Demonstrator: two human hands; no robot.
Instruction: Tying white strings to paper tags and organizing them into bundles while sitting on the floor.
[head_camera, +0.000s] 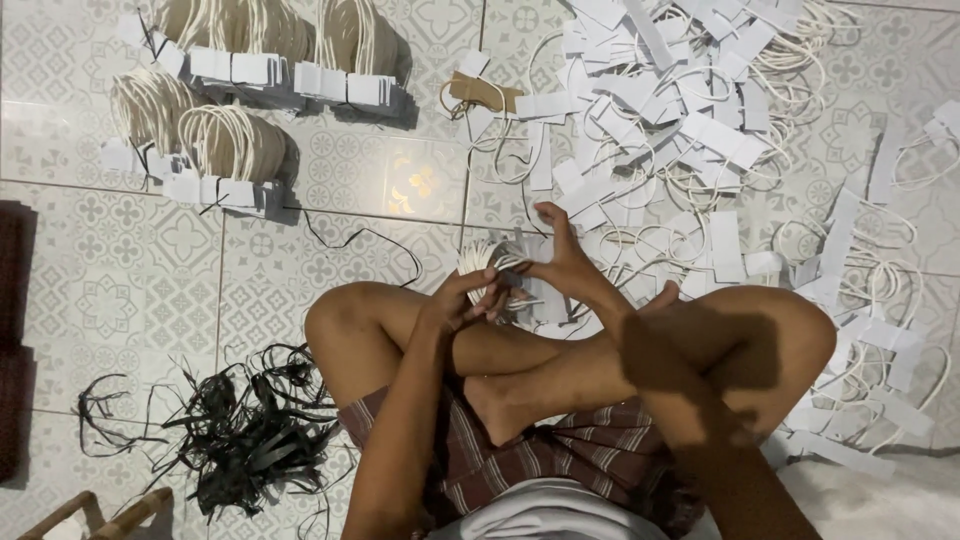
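A person sitting cross-legged on the tiled floor (330, 190) is gathering a small bundle of white cord handles (492, 258) above the knees, left hand (462, 298) and right hand (562, 262) both pinching it in their fingers. The looped cords with paper tabs look light, limp and tangle-prone, best gripped where the loops bunch together.

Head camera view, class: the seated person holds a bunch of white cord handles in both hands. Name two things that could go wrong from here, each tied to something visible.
1. The bunch of cord handles is pinched only between the left hand and right hand; a loosened grip could let the loops spill.
2. The loose pile of white strips and cords lies right beside the hands, so hanging loops might snag and tangle in it.
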